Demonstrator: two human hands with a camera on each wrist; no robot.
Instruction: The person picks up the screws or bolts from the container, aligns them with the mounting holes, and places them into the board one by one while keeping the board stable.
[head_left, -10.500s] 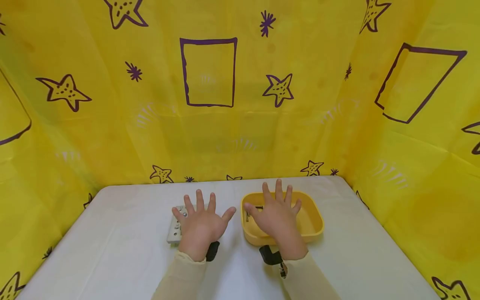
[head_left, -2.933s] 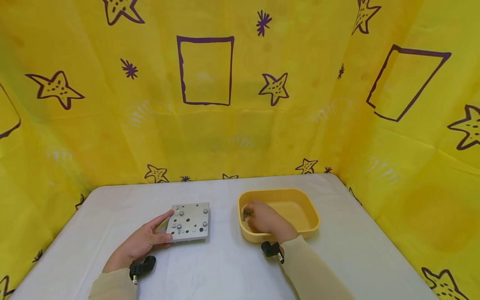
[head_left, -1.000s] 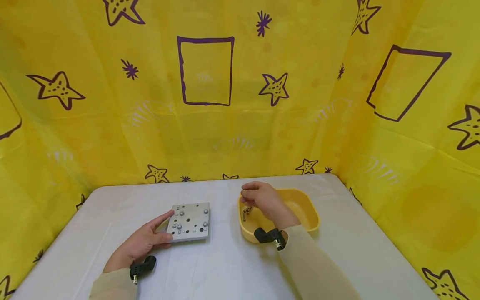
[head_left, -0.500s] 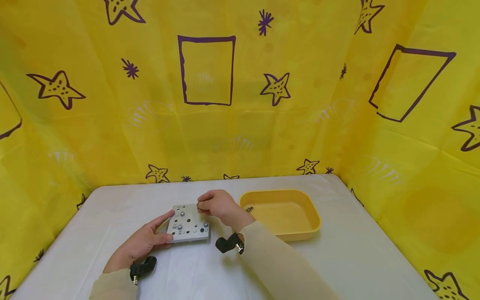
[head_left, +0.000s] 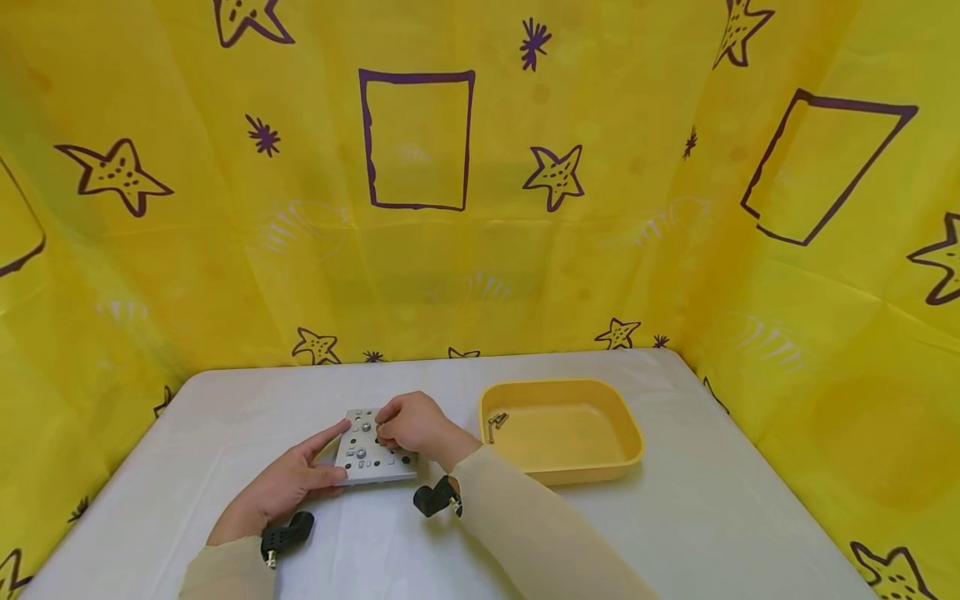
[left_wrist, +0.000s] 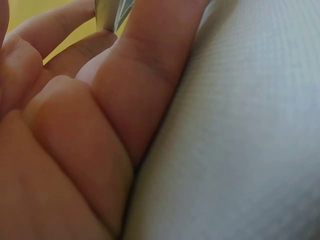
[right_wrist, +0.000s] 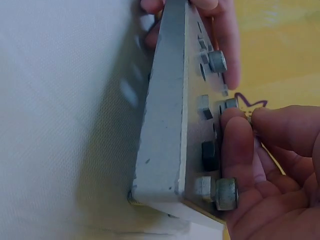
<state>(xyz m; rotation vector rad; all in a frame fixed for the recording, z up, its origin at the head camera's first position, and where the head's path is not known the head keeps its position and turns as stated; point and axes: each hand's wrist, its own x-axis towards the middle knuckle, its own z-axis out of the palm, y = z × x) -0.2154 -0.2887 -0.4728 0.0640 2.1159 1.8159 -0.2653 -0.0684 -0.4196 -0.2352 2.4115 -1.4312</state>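
Grey square metal plate [head_left: 376, 447], studded with bolts and holes, lies flat on the white tabletop [head_left: 675, 517] — just left of the yellow plastic tray [head_left: 630, 454]. The left hand [head_left: 288, 482] holds the plate's left edge, index finger straight along it and thumb under the near corner. The right hand [head_left: 408, 422] rests over the plate with fingers [right_wrist: 239, 150] curled, pinching a small metal part against its face — too small to name. An angled metal piece [head_left: 496, 423] lies in the tray's far-left corner.
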